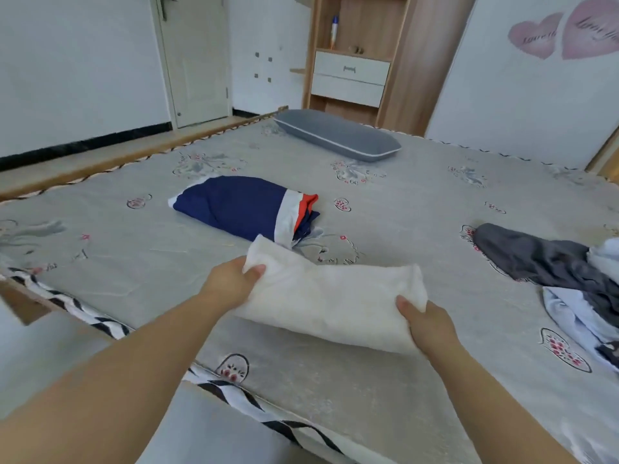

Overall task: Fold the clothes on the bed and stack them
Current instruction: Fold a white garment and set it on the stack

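The person leans over the near edge of the bed, carrying a folded white garment just above the sheet. The left hand pinches its far-left corner, thumb on top, and the right hand grips the right end, so the folds stay together as a bundle. It hangs a little short of the folded navy garment, which lies towards the middle of the bed; I judge that to be the start of the stack and the white piece bound for its top. By the bed's right edge a grey garment and a pale blue one lie crumpled, not yet folded. A grey pillow rests at the far edge.
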